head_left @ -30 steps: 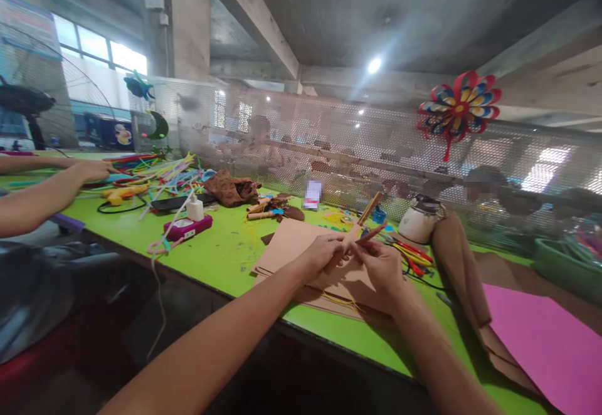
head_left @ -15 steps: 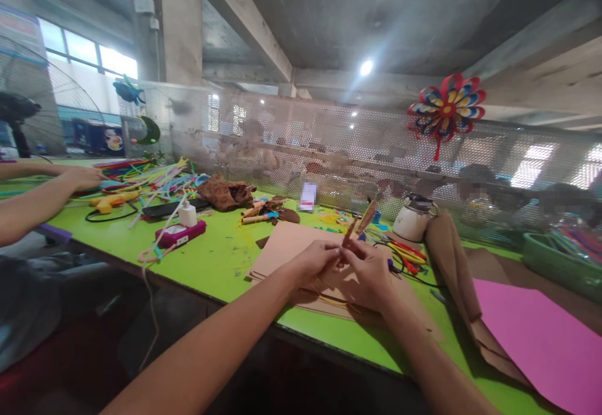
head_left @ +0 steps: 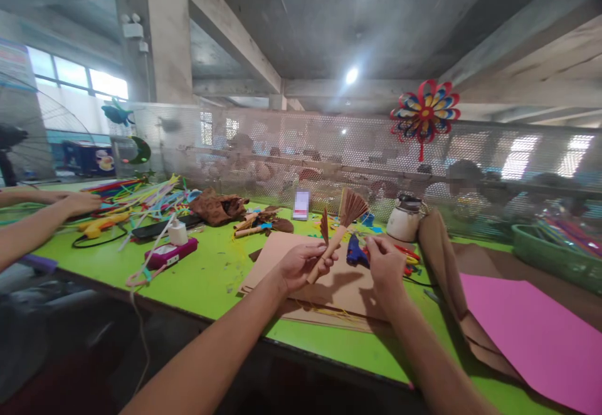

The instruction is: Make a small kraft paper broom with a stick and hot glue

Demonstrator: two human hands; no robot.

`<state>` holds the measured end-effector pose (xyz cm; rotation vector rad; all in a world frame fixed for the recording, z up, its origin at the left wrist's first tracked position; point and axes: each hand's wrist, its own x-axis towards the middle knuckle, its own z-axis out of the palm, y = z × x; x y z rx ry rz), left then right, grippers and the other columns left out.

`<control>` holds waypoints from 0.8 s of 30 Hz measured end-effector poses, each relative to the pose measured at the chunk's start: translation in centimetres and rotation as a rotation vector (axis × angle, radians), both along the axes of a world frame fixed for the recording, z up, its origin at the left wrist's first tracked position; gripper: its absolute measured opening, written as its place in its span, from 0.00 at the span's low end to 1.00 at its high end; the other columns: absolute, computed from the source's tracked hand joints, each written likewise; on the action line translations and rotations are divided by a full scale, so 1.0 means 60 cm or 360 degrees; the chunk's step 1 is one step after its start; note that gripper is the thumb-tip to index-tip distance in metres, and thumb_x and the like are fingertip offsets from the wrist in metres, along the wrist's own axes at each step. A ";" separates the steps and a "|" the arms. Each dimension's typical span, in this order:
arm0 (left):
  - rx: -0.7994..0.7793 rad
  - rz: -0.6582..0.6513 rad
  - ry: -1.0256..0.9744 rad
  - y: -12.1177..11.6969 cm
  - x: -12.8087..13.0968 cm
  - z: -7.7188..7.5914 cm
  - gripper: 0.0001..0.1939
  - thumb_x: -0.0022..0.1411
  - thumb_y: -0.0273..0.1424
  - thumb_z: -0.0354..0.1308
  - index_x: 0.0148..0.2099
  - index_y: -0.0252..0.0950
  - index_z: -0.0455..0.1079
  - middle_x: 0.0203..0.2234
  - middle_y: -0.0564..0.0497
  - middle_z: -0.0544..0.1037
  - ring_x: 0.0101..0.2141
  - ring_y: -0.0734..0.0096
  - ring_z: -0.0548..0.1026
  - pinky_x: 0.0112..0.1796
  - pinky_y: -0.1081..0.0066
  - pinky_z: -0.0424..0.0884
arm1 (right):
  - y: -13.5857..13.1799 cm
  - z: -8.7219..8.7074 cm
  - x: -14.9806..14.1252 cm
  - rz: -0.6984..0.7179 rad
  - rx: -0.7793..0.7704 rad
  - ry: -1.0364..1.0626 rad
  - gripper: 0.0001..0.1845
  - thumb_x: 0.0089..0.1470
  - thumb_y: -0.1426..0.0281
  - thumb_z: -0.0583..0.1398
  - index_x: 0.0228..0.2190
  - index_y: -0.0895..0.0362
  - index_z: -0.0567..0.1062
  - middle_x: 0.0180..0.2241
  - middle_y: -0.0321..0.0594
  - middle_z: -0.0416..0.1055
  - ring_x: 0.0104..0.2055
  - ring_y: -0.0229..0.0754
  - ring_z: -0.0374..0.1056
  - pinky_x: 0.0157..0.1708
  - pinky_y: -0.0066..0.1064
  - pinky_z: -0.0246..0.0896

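My left hand (head_left: 308, 264) is closed around a tan paper tube (head_left: 335, 242). From its top spreads a pleated brown paper fan (head_left: 353, 207), and a smaller folded brown piece (head_left: 325, 225) sticks up beside it. My right hand (head_left: 386, 267) is apart from the tube, its fingertips pinched together; whatever is between them is too small to make out. Just left of those fingers is a blue glue gun (head_left: 356, 252). Beneath both hands lie stacked tan paper sheets (head_left: 275, 255), with yellow strands (head_left: 324, 312) along their near edge.
A purple power strip (head_left: 170, 253) with a white plug, a brown bundle (head_left: 217, 207) and a phone (head_left: 301, 205) are to the left and back. Rightward stand a white kettle (head_left: 403, 219), a pink sheet (head_left: 522, 321) and a green basket (head_left: 555, 255). Another person's hand (head_left: 82, 203) works at far left.
My right hand has come away from the tube and moved right. In my left hand, the tube now leans with its fan in full view. The whole view has shifted slightly.
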<state>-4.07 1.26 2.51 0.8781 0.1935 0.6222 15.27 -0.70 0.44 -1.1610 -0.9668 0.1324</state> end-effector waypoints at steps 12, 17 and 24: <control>-0.0138 -0.0145 -0.0128 -0.005 -0.013 0.012 0.17 0.58 0.23 0.48 0.49 0.22 0.64 0.30 0.43 0.68 0.27 0.78 0.65 0.22 0.83 0.62 | -0.012 0.002 -0.017 0.0063 -0.0097 -0.0281 0.20 0.48 0.56 0.56 0.25 0.60 0.76 0.20 0.39 0.71 0.21 0.39 0.64 0.24 0.29 0.60; -0.0111 -0.0183 -0.0174 0.000 -0.014 0.008 0.19 0.57 0.23 0.48 0.50 0.21 0.64 0.30 0.43 0.68 0.26 0.79 0.64 0.24 0.84 0.62 | -0.027 0.014 -0.030 0.0076 -0.0143 -0.0353 0.18 0.50 0.58 0.55 0.26 0.60 0.75 0.21 0.40 0.72 0.23 0.40 0.64 0.25 0.29 0.59; -0.0157 -0.0186 -0.0124 0.004 -0.015 -0.001 0.18 0.56 0.24 0.50 0.50 0.23 0.64 0.31 0.43 0.68 0.27 0.78 0.66 0.23 0.85 0.62 | -0.026 0.008 -0.032 0.0179 -0.0193 -0.0304 0.19 0.49 0.57 0.56 0.26 0.59 0.75 0.23 0.41 0.73 0.25 0.42 0.66 0.27 0.31 0.61</control>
